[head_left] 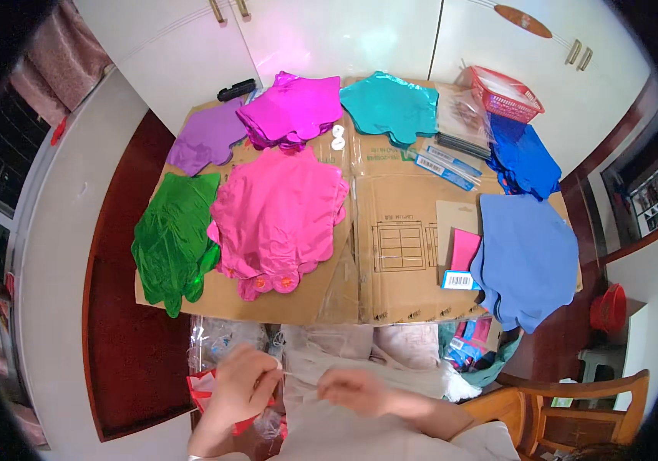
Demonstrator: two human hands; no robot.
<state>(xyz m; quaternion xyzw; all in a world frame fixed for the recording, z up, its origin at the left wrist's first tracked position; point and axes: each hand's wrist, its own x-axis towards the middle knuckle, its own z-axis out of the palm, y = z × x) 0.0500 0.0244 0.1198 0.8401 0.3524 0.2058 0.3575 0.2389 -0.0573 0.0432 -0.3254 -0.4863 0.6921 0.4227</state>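
Both my hands are in front of my body, below the near edge of the cardboard-covered table (298, 309). My left hand (244, 384) is closed, fingers curled, beside a red and white bag (203, 386). Slightly blurred, my right hand (353, 389) is closed in a pinch. A thin whitish strand (296, 375) runs between the two hands; its ends are hidden in the fingers. Nearest on the table lies a stack of flat pink foil balloons (279, 211), with green foil balloons (174, 234) to its left and slate-blue ones (526, 253) at the right.
Purple (204, 140), magenta (292, 107), teal (392, 106) and dark blue foil stacks (526, 156) line the back. Also there are a pink basket (507, 92), clear packets (449, 167), two white rolls (337, 137) and a black tool (236, 90). A wooden chair (582, 411) stands right.
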